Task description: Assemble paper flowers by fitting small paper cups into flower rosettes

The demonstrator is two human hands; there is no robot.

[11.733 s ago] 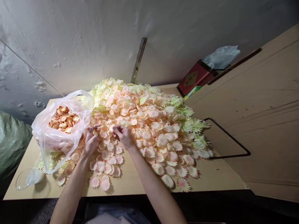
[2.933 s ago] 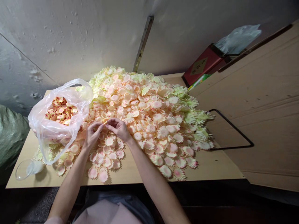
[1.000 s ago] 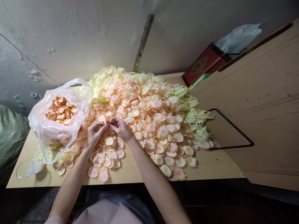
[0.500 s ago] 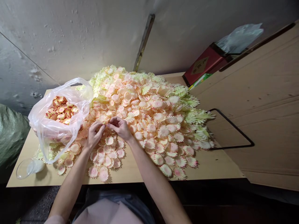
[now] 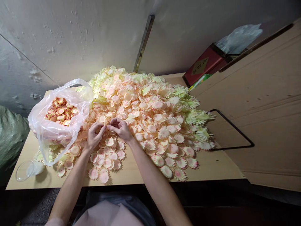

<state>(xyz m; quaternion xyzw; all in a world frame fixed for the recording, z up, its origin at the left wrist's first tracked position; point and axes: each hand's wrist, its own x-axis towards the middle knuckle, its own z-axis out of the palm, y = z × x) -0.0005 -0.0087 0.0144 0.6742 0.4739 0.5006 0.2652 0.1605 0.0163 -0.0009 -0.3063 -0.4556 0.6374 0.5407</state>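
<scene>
My left hand [image 5: 96,134] and my right hand [image 5: 121,128] meet fingertip to fingertip over the pile. Between them they pinch a small pale artificial flower piece [image 5: 107,121], mostly covered by the fingers. Around and beneath the hands spreads a big heap of artificial flower pieces [image 5: 157,105], pink-centred with fringed, pale yellow-green or reddish edges. Left of my left hand stands an open white plastic bag [image 5: 42,117], holding smaller red-and-yellow flower pieces [image 5: 61,110].
A clear cup [image 5: 22,172] lies tipped at the table's front left corner. The wooden table [image 5: 131,175] backs onto a grey wall. Rightward are a cardboard sheet [image 5: 263,125], a black metal bracket [image 5: 242,135] and a red box [image 5: 203,64]. A green sack [image 5: 11,138] bulges far left.
Both hands stay together in almost the same place, with only slight finger movement. The whole view has shifted a few pixels.
</scene>
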